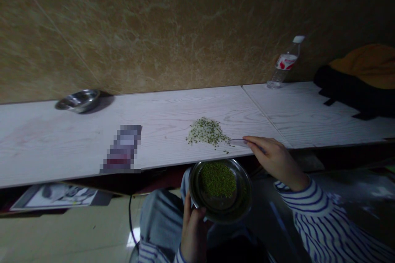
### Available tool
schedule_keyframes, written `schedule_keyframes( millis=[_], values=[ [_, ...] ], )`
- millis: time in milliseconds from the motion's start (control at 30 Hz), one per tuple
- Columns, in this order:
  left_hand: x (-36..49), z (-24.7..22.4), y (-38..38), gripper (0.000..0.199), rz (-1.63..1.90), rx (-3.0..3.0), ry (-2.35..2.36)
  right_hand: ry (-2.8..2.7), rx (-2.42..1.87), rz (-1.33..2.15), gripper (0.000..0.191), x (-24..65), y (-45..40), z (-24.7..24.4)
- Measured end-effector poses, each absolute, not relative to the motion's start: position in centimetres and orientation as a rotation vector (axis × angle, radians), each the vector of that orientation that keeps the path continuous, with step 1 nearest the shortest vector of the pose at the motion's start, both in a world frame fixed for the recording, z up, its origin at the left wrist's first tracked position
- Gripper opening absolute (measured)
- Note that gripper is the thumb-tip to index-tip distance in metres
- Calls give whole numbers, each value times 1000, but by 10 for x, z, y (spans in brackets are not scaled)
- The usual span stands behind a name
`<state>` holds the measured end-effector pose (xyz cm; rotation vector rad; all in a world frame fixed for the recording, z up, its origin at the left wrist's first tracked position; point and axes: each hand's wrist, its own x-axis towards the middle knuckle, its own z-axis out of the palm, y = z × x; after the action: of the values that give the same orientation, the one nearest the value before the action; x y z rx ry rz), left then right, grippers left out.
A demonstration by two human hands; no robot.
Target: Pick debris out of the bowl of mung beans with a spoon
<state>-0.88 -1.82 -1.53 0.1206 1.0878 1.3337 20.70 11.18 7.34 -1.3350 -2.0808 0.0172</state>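
My left hand (194, 230) grips the near left rim of a metal bowl (245, 197), tilted above my lap just below the table edge. Inside it lie many small green beans (218, 178), which look like mung beans. My right hand (274, 158) is closed on what looks like a spoon (238, 142), its pale rounded end pointing left, low over the table. That end is at the right side of a loose pile (205, 130) of white grains, like rice, mixed with green beans. A few beans lie scattered towards the table edge.
An empty-looking metal bowl (78, 102) stands at the back left of the white table (163, 107). A blurred-out flat object (121, 150) lies near the front edge. At the right are a clear bottle (285, 63) and a black and orange-brown cloth item (358, 78).
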Motion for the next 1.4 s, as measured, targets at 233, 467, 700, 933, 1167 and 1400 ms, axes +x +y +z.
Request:
schedule_keyframes(
  millis=[233, 467, 700, 933, 1167, 1400],
  values=[
    [-9, -17, -19, 75, 1360, 125, 1101, -2094, -1317, 38, 23, 206, 110, 74],
    [-8, -14, -17, 75, 1332, 128, 1062, -2114, -1326, 36, 23, 204, 106, 73],
    [-4, -8, -14, 74, 1335, 130, 1070, -2120, -1310, 62, 24, 197, 101, 72],
    [1, -6, -12, 76, 1346, 76, 1079, -2121, -1288, 96, 25, 185, 99, 74],
    [0, -3, -12, 75, 1341, 64, 1080, -2086, -1302, 70, 27, 184, 107, 78],
    [-1, -7, -13, 76, 1338, 67, 1063, -2136, -1300, 92, 25, 183, 107, 76]
  ],
)
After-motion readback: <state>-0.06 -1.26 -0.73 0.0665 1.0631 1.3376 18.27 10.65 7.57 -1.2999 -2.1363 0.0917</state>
